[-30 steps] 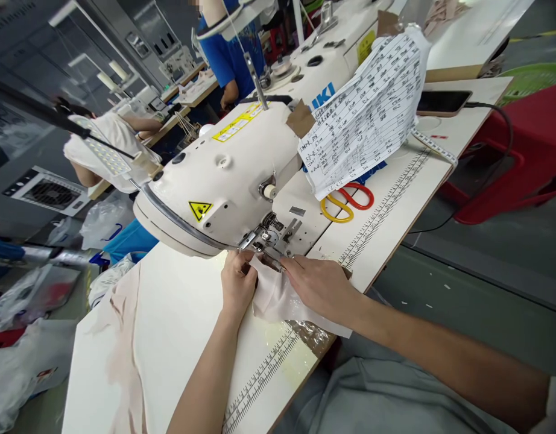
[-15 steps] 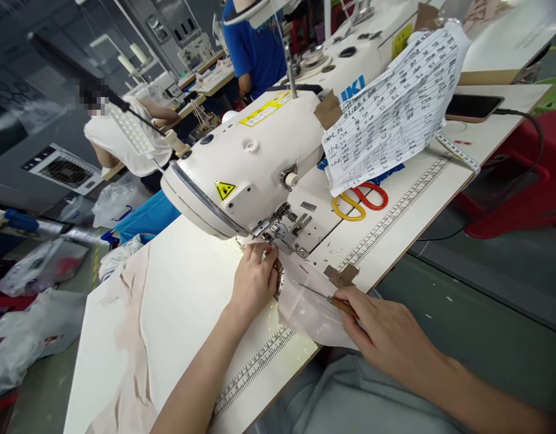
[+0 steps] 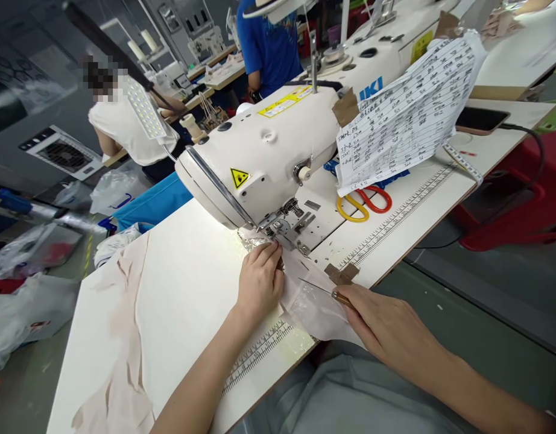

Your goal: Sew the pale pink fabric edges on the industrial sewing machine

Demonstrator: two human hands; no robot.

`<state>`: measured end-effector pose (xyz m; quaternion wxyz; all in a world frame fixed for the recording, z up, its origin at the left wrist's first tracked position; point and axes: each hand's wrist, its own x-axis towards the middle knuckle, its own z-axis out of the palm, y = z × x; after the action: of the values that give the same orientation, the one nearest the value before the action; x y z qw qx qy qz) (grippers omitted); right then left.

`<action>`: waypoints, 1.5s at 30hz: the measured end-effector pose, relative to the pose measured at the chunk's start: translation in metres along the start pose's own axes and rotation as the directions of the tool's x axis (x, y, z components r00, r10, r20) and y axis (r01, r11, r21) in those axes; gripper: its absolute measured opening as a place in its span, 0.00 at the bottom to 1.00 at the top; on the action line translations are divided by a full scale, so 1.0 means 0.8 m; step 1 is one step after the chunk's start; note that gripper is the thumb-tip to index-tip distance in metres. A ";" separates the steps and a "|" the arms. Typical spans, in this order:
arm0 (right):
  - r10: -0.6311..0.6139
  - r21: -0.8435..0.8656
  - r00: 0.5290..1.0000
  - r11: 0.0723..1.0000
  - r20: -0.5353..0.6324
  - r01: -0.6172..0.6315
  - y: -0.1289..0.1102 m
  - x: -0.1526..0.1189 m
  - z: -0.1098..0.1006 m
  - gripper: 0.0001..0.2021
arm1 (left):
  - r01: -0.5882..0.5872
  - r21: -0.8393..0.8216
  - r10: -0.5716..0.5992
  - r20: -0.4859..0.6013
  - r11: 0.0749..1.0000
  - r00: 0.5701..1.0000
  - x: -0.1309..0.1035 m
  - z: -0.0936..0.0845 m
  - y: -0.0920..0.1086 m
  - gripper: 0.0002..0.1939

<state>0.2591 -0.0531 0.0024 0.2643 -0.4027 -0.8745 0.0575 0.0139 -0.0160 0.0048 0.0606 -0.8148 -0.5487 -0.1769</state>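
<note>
An industrial sewing machine (image 3: 255, 150) stands on the white table. My left hand (image 3: 261, 280) is closed at the edge of sheer pale pink fabric (image 3: 312, 310), its fingertips right in front of the presser foot (image 3: 278, 228). Shiny metallic trim (image 3: 255, 241) shows behind the fingers; the hand hides most of the rest. In my right hand (image 3: 391, 322) is an awl (image 3: 344, 299), gripped by its wooden handle. Its thin metal point lies over the fabric and is directed toward the left hand. The fabric drapes over the table's front edge.
Scissors with yellow and red handles (image 3: 372, 199) lie under a handwritten sheet (image 3: 404, 114). A phone (image 3: 481, 119) with a cable rests farther right. More pink fabric (image 3: 124, 337) lies at left. Printed rulers (image 3: 260, 352) run along the front edge. Two people sit beyond the machine.
The left fingers have moved slightly with the fabric toward the presser foot, and less metallic trim shows beside them. The awl stays in the right hand. The camera view has shifted a little.
</note>
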 end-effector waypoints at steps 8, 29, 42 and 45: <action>-0.030 -0.064 0.999 0.997 0.043 0.033 0.000 0.012 0.002 0.13 | -0.023 0.045 0.025 -0.036 0.999 0.999 0.001 0.008 0.000 0.20; 0.087 -0.167 0.962 0.985 0.260 -0.044 -0.008 0.044 0.001 0.08 | 0.021 0.133 -0.027 0.045 0.991 0.999 -0.006 0.004 0.022 0.24; 0.097 -0.138 0.970 0.988 0.222 -0.067 -0.015 0.055 0.005 0.08 | -0.051 0.111 0.044 0.068 0.992 0.997 -0.010 -0.004 0.032 0.24; 0.112 -0.136 0.965 0.987 0.236 -0.081 -0.017 0.058 0.006 0.08 | -0.046 0.099 0.040 0.063 0.994 0.997 -0.010 -0.004 0.033 0.24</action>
<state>0.2227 -0.0276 0.0218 0.1265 -0.4506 -0.8814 0.0640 0.0348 -0.0344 0.0076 0.0883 -0.8274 -0.5409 -0.1227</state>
